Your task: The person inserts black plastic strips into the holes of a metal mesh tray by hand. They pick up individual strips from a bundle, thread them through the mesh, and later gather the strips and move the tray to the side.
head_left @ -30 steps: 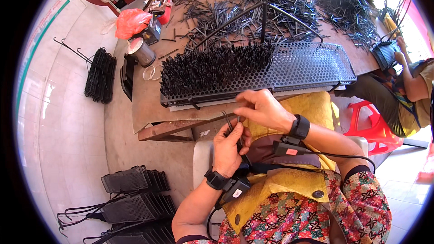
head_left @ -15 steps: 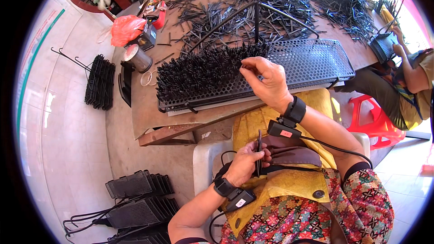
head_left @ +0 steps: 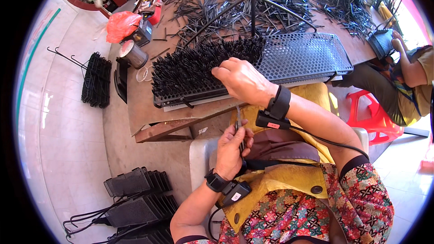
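Observation:
A long black perforated metal tray (head_left: 300, 54) lies along the table's near edge. Its left part is packed with thin black strips (head_left: 190, 68) standing upright; the holes on the right are bare. My right hand (head_left: 242, 80) is closed at the front edge of the standing strips, fingertips turned down toward the tray. What it pinches, if anything, is hidden behind the fingers. Below the table edge, in front of my lap, my left hand (head_left: 231, 150) grips a small bunch of thin dark strips (head_left: 238, 115) pointing upward between thumb and fingers.
Loose black strips (head_left: 226, 7) cover the far table. A metal can (head_left: 133, 54) and red plastic bag (head_left: 123, 26) stand at the left. Racks of black trays (head_left: 135, 205) sit on the floor lower left. A co-worker (head_left: 411, 68) holds another tray beside a red stool (head_left: 373, 117).
My right hand has moved left along the tray's front and turned, so its fingertips show less. The left hand has risen toward the table edge, still holding the strips.

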Motion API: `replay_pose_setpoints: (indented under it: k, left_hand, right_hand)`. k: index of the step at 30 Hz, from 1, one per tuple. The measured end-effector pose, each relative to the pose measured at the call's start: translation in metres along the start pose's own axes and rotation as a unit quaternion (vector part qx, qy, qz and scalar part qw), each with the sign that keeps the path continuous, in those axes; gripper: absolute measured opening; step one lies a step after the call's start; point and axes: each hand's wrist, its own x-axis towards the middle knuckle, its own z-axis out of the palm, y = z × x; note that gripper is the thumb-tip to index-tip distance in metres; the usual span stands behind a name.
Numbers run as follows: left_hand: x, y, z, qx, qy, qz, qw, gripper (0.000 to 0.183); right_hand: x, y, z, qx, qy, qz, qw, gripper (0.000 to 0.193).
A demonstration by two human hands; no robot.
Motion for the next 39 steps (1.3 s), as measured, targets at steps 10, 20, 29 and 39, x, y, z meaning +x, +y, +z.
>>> replay_pose_setpoints:
  k: [10,20,29,39]
  left_hand:
    - [0.002,0.006,0.0,-0.019,-0.035,0.042,0.998,0.024]
    - [0.003,0.005,-0.002,-0.002,0.027,0.068,0.997,0.024]
    - [0.004,0.003,-0.002,-0.026,0.045,0.08,0.995,0.023]
    - [0.005,0.01,-0.004,-0.046,0.062,0.046,0.996,0.013]
  right_hand:
    - [-0.038,-0.014,-0.011,0.298,-0.095,0.289,0.905,0.017]
    - [-0.029,0.002,-0.027,0.192,0.22,0.26,0.92,0.007]
    - [-0.012,0.018,0.001,0.03,0.212,-0.006,0.977,0.017]
    - [-0.006,0.014,0.003,-0.025,-0.079,0.02,0.996,0.032]
